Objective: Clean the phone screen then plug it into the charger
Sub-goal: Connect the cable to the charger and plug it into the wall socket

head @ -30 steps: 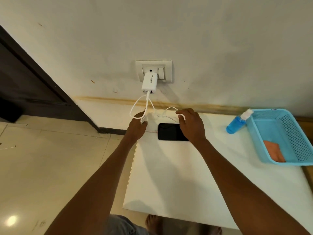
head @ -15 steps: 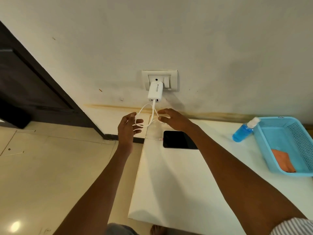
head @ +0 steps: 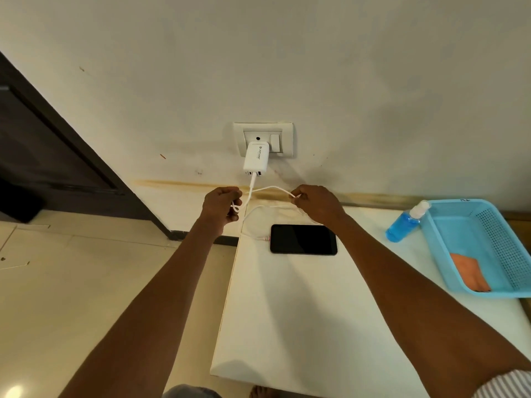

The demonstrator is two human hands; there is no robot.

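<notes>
1. Since the half-second-earlier frame, your hands rose a little and drew apart, pulling the thin white charging cable (head: 267, 190) out into a span between them; both had been loosely spread then and were curled by this moment.
2. Your left hand (head: 221, 205) gripped a loop of that cable in curled fingers, just below the white plastic wall charger (head: 256, 160) plugged into the white socket plate (head: 284, 130).
3. Your right hand (head: 317, 203) pinched the cable between thumb and fingertips, its back turned towards the camera.
4. You had the flat black rectangular phone (head: 303, 239) lying screen-up on the white tabletop (head: 287, 311), below and nearer to you than both hands, its long axis running left to right.
5. Your right hand was the nearer to it, almost directly above its far edge.
6. The cable's pinkish connector (head: 263, 238) met the phone's left short end; it looked plugged in, though I could not tell how firmly.
7. Judging from this, you were only tidying slack, so any tug should have run along the phone's long axis.
</notes>
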